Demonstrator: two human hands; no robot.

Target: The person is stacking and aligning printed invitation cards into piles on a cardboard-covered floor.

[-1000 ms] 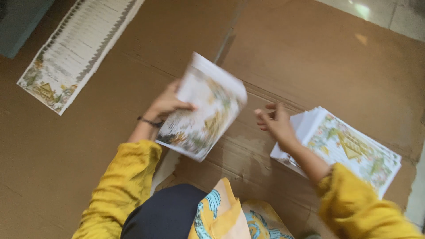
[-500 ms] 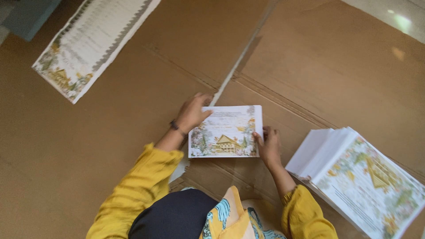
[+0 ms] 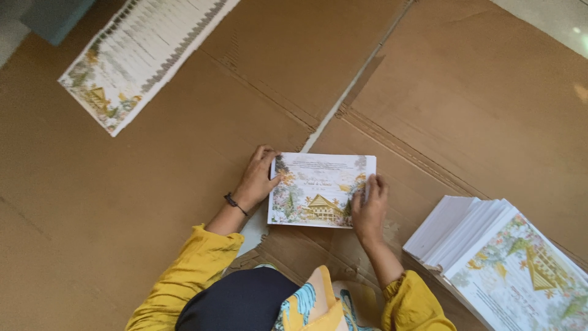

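Observation:
A small stack of printed cards (image 3: 318, 184), white with floral borders and a yellow house picture, lies flat on the brown cardboard (image 3: 153, 214) in front of me. My left hand (image 3: 256, 179) presses against its left edge. My right hand (image 3: 367, 208) rests on its right lower corner. Both arms wear yellow sleeves, and a dark bracelet circles the left wrist.
A bigger fanned stack of the same cards (image 3: 502, 263) sits at the lower right. A long printed sheet with floral ends (image 3: 141, 55) lies at the upper left. Flattened cardboard covers the floor, with pale tile (image 3: 551, 18) at the top right.
A second ago my left hand held the card stack up and tilted; it now lies flat on the cardboard, both hands squaring its edges.

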